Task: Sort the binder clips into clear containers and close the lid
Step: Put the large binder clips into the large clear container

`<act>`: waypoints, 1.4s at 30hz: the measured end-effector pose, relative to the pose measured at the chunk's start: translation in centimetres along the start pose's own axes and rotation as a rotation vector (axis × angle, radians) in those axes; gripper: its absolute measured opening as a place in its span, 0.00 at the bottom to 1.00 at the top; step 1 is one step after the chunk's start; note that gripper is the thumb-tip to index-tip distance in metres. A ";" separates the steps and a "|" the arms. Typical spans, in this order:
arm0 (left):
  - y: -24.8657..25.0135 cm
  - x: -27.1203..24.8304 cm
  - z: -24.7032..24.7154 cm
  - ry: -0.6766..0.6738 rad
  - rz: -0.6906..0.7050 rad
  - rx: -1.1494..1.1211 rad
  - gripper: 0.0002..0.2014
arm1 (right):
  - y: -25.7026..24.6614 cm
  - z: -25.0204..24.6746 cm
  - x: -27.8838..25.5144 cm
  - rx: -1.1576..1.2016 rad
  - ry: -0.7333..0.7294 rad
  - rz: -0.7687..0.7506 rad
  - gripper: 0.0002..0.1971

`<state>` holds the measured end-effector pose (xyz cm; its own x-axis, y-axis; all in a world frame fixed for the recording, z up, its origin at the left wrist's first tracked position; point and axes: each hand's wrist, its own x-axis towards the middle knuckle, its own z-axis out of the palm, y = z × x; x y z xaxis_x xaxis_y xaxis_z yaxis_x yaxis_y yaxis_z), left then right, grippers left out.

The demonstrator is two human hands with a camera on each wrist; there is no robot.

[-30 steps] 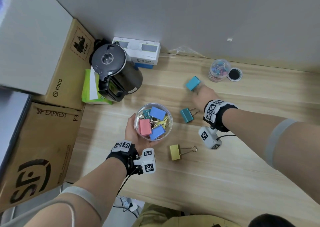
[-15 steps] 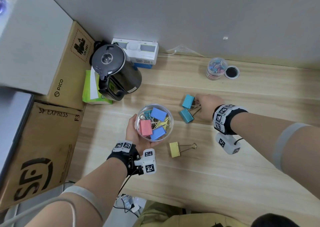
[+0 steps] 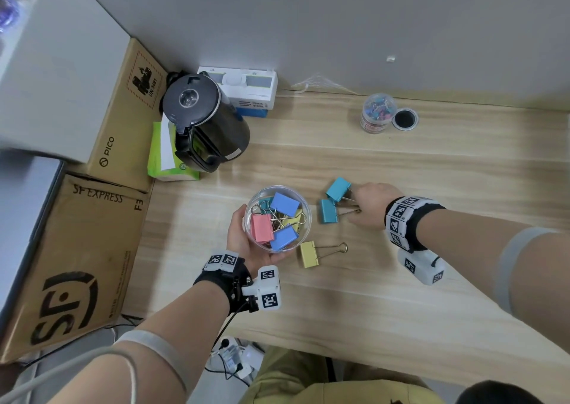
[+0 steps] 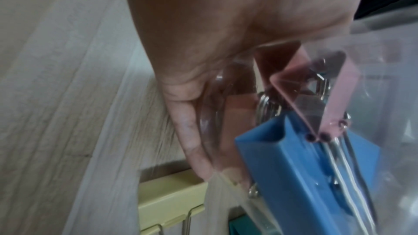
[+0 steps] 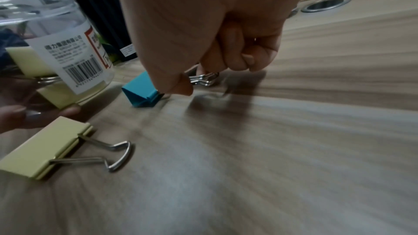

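My left hand (image 3: 239, 227) grips an open clear jar (image 3: 303, 218) from below, just above the wooden table. Inside lie pink (image 3: 261, 227), blue (image 3: 285, 201) and yellow binder clips; the left wrist view shows the blue clip (image 4: 294, 158) and the pink clip (image 4: 316, 96) through the wall. My right hand (image 3: 357, 206) pinches the wire handles (image 5: 203, 79) of a teal clip (image 3: 338, 189). A second teal clip (image 3: 327, 210) lies right beside it, its handle reaching my fingers. Whether that one is held too, I cannot tell. A yellow clip (image 3: 309, 254) lies loose near the jar.
A small clear jar of tiny clips (image 3: 377, 112) stands at the back beside a round lid (image 3: 405, 119). A black kettle (image 3: 203, 122), a green packet (image 3: 163, 156) and a white box (image 3: 243, 90) crowd the back left. Cardboard boxes (image 3: 77, 264) stand left of the table.
My right hand has brought the teal clip from the far side back toward me, down next to the second teal clip. The left hand and jar have stayed put.
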<state>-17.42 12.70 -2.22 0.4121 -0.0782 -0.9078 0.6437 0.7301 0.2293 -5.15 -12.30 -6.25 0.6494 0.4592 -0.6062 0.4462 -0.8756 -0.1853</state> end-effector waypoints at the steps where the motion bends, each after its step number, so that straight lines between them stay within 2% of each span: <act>1: -0.1 0.0 -0.1 0.001 -0.004 0.004 0.34 | 0.1 0.1 -0.3 -0.002 -0.002 -0.001 0.15; 6: -0.8 -0.3 0.3 -0.008 -0.008 0.009 0.34 | 0.4 0.1 -2.1 -0.003 -0.004 0.003 0.14; 12: -1.4 -0.3 0.3 -0.043 0.002 0.030 0.34 | 0.1 0.7 -3.1 0.130 -0.018 0.081 0.10; 17: -1.5 0.4 -0.4 -0.023 0.015 0.044 0.35 | 0.1 1.6 -3.3 0.322 -0.018 0.076 0.10; 20: -1.2 0.7 -0.8 -0.001 0.029 0.053 0.38 | -0.1 1.2 -3.8 0.462 0.029 0.029 0.12; 23: -0.8 0.6 -0.7 0.000 0.053 0.045 0.37 | -0.6 -0.5 -4.7 0.640 0.169 -0.024 0.15; 27: -0.4 0.3 -0.2 -0.014 0.072 0.045 0.36 | -2.5 -4.6 -6.2 0.652 0.331 -0.164 0.13; 29: -0.3 0.2 0.3 -0.029 0.062 0.047 0.36 | -3.9 -6.4 -6.9 0.695 0.275 -0.274 0.13; 31: -0.3 0.2 0.9 -0.042 0.055 0.051 0.38 | -5.4 -7.4 -7.2 0.735 0.155 -0.342 0.13; 34: -0.5 0.1 2.1 -0.054 0.062 0.080 0.36 | -6.9 -7.7 -6.8 0.665 0.081 -0.299 0.16; 36: -0.9 0.1 2.8 -0.099 0.049 0.067 0.36 | -7.7 -7.7 -6.7 0.481 0.074 -0.230 0.18; 39: -1.3 0.3 3.2 -0.119 0.058 0.095 0.32 | -9.0 -7.9 -7.4 0.078 0.179 -0.163 0.15; 42: -1.4 0.5 3.2 -0.123 0.026 0.135 0.29 | -9.8 -7.9 -8.2 -0.071 0.296 -0.129 0.14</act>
<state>-16.07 9.45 -1.88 0.5004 -0.1487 -0.8529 0.7087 0.6362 0.3049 -9.99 -6.25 6.62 0.7307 0.5988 -0.3280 0.5717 -0.7992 -0.1854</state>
